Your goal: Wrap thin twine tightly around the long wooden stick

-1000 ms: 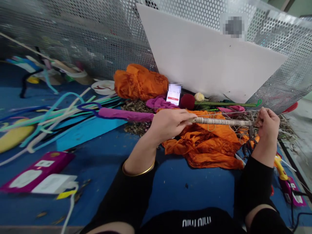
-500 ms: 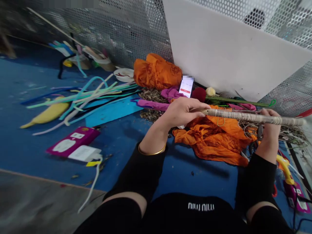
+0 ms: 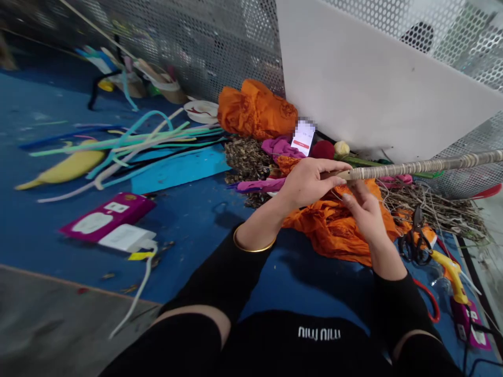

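Note:
A long stick (image 3: 424, 166), wrapped in pale string, is held up and runs out to the right. My left hand (image 3: 308, 180) is closed on its near end, thumb and fingers pinching the bare wooden tip. Just below that end is my right hand (image 3: 367, 212), thumb and fingers apart. Its fingertips are close under the stick, partly hidden behind it; whether they touch it I cannot tell. A thin string hangs between the two hands. Beneath them lies crumpled orange cloth (image 3: 330, 235) on the blue table (image 3: 314, 285).
Black scissors (image 3: 416, 241) and a yellow glue gun (image 3: 451, 272) are at the right. Dry twigs (image 3: 444, 204) lie behind them. Left are foam strips (image 3: 145, 144), a banana-shaped yellow thing (image 3: 66, 167) and a purple power strip (image 3: 108, 214). A lit phone (image 3: 302, 139) leans against a white board (image 3: 373, 78).
My right hand has let go of the stick's middle and moved left to its tip. The stick's far end has tilted upward. My left hand still grips the near end.

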The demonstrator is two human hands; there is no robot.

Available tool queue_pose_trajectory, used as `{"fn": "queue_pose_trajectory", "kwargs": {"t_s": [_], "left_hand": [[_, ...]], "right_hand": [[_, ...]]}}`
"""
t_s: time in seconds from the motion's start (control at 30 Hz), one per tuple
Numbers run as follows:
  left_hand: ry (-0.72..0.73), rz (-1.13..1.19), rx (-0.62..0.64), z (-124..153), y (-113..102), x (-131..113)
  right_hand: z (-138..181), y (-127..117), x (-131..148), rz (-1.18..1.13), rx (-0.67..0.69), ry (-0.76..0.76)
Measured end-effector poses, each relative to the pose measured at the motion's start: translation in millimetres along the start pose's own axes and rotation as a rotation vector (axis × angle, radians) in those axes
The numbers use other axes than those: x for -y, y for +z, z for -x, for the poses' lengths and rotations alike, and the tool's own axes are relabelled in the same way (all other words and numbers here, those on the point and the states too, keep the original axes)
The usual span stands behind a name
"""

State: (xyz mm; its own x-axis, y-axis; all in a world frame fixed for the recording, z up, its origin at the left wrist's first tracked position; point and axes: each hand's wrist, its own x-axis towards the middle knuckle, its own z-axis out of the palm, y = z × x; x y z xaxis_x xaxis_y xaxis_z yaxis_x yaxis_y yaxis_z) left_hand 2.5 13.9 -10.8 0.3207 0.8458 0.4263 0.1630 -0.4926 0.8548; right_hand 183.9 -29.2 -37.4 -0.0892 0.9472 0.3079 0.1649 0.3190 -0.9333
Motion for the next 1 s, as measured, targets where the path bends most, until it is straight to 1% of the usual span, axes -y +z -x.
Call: {"fn": "queue_pose_trajectory", "kwargs": {"t_s": [0.07,0.2,0.27,0.3,0.33,0.4,0.43,0.47,0.5,0.53,0.57,0.63,0.67,0.7,0.73,0.8,0.87,0.93,1.0], "left_hand": [[-0.01,-0.01,0.0,-1,0,1],[-0.026,-0.009,0.003,-2,0,1],[-0.019,0.018,-0.003,-2,0,0],[-0.013,0.027,-0.017,-2,0,0],[-0.007,0.031,-0.035,-2,0,0],[0.001,0.031,-0.078,-2,-1,0],[0.002,0.028,-0.093,-3,-1,1],[0.003,0.023,-0.104,-3,-2,1],[0.003,0.011,-0.113,-3,-2,2],[0.003,-0.009,-0.121,-3,-2,3],[-0.001,-0.033,-0.127,-3,-1,4],[-0.02,-0.081,-0.135,-3,0,7],[-0.034,-0.099,-0.133,-3,2,8],[-0.048,-0.11,-0.127,-2,3,9],[-0.062,-0.117,-0.118,-1,5,10],[-0.081,-0.121,-0.088,0,11,11],[-0.089,-0.127,-0.052,2,17,10],[-0.083,-0.163,-0.034,3,22,7],[-0.078,-0.24,-0.039,4,27,4]], "right_hand": [[1,8,-5,-0.041,-0.009,0.017],[-3,7,-12,-0.02,-0.09,-0.001],[-3,5,-10,-0.112,-0.139,0.025],[-3,4,-9,-0.18,-0.136,0.074],[-3,3,-6,-0.246,-0.102,0.142],[-2,0,0,-0.308,0.045,0.288],[-1,-2,4,-0.287,0.136,0.336],[0,-4,8,-0.236,0.211,0.347],[2,-5,11,-0.158,0.251,0.315],[4,-7,15,-0.055,0.249,0.24],[6,-8,18,0.061,0.196,0.124],[10,-8,21,0.263,-0.009,-0.18],[13,-8,21,0.323,-0.098,-0.32],[14,-7,20,0.344,-0.144,-0.422],[15,-6,18,0.322,-0.148,-0.482],[15,-3,11,0.194,-0.085,-0.491],[13,2,4,0.015,-0.052,-0.438],[11,7,0,-0.159,-0.124,-0.381],[11,12,1,-0.251,-0.248,-0.309]]}}
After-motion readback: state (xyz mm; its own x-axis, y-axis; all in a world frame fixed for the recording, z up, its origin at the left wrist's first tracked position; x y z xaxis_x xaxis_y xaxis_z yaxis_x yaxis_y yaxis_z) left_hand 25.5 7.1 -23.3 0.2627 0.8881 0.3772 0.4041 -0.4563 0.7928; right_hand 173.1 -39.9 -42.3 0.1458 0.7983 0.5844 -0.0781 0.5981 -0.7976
